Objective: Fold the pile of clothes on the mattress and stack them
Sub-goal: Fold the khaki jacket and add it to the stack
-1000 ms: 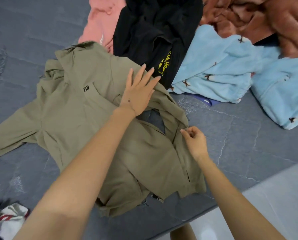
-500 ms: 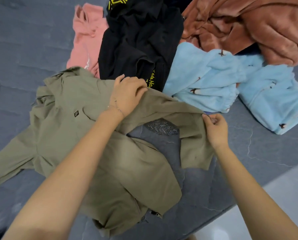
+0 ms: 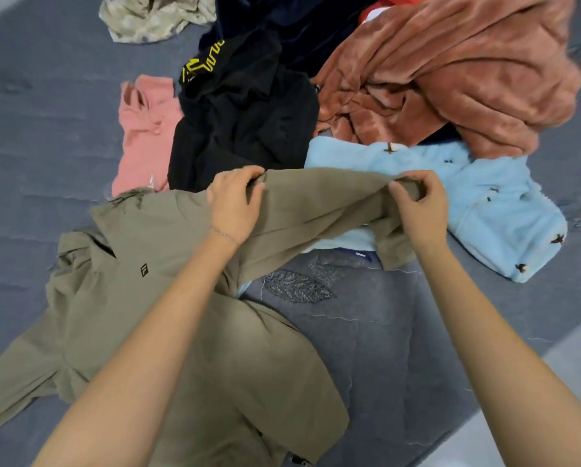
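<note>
1. The olive jacket [image 3: 167, 298] lies on the grey mattress [image 3: 383, 348], low and to the left. Its body and 1 sleeve are spread flat (a small black logo patch marks the chest).
2. The left hand [image 3: 236, 200] lay flat with spread fingers 1 second ago. Now its fingers curl round the top edge of the jacket's loose front panel.
3. The right hand [image 3: 417, 207] was pinching that panel low down and has moved up and outward. It now pinches the same edge further along, so the 2 hands, well apart, hold it raised and taut over the near rim of the light blue fleece [image 3: 501, 210].
4. The pull opens the panel away from the body and bares quilted mattress with a stitched leaf. In my judgement the jacket is being straightened, not yet folded, and no folded stack is in view.
5. The jacket is thin, smooth woven cloth that creases sharply.
6. Behind it, left to right, lie the unfolded pieces:
   - a camouflage piece [image 3: 154, 18]
   - a pink knit [image 3: 144, 129]
   - a black garment [image 3: 241, 123] with yellow print
   - rust-brown plush [image 3: 467, 69]
   - the blue fleece, thick, with small dark motifs
</note>
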Demonstrator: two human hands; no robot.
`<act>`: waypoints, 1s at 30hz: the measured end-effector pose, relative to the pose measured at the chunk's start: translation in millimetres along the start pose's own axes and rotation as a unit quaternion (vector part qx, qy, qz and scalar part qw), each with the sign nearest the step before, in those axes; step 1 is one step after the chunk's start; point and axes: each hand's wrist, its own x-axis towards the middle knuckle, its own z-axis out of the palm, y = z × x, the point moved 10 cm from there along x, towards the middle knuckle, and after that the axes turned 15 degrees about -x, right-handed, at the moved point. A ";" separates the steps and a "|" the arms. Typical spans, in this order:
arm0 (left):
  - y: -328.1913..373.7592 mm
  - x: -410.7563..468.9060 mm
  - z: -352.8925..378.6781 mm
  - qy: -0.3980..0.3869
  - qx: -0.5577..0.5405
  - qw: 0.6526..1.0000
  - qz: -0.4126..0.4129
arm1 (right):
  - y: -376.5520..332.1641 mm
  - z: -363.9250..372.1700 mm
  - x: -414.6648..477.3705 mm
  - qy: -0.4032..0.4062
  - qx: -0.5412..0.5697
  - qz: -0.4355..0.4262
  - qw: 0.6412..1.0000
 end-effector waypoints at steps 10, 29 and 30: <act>79.4 16.0 104.6 -0.105 0.061 0.982 0.147 | 32.9 12.1 -2.1 -0.086 0.040 0.034 0.995; 125.4 59.7 83.2 -0.049 -0.310 0.948 0.050 | 106.2 -60.8 12.8 -0.086 0.042 0.134 0.986; 126.1 59.8 85.5 -0.055 -0.302 0.951 0.047 | 106.0 -74.2 20.1 -0.059 0.092 0.149 0.983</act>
